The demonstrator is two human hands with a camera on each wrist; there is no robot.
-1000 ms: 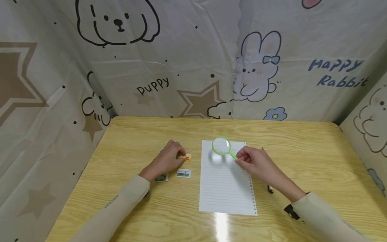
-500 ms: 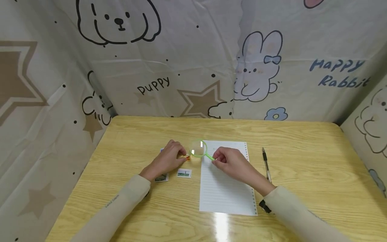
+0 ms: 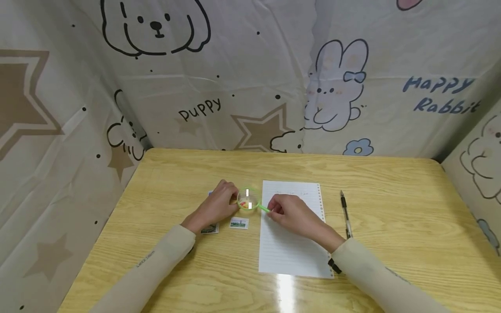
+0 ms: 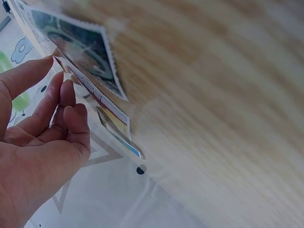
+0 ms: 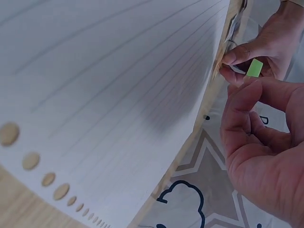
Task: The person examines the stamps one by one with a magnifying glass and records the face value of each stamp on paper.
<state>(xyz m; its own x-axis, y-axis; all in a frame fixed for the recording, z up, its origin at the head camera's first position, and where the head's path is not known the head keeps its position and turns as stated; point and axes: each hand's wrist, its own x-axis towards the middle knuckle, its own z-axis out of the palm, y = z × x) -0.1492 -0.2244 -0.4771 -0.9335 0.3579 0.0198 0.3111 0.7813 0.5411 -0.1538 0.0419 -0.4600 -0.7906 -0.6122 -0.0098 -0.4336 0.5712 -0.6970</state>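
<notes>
My right hand [image 3: 291, 213] pinches the green handle of a round magnifying glass [image 3: 264, 208]. Its lens is over a small yellow and red stamp [image 3: 242, 204], close to the left fingertips. Thumb and forefinger of my left hand [image 3: 217, 201] pinch the left edge of that stamp, which the fingers partly hide. A stamp with a green landscape [image 3: 238, 223] lies in front of it. Below the left wrist shows a dark green stamp [image 3: 209, 228], partly covered. In the left wrist view, a blue-edged stamp [image 4: 121, 137] lies beyond the fingers.
A lined sheet of paper [image 3: 293, 252] with punched holes lies under the right hand, faint writing near its top. Right of it is a black-gripped pen [image 3: 345, 211]. Printed cloth [image 3: 250, 87] hangs behind the wooden table [image 3: 176, 278] and at both sides.
My right hand has carried the magnifying glass left from above the paper to over the yellow and red stamp, uncovering the pen. My left hand has stayed in place.
</notes>
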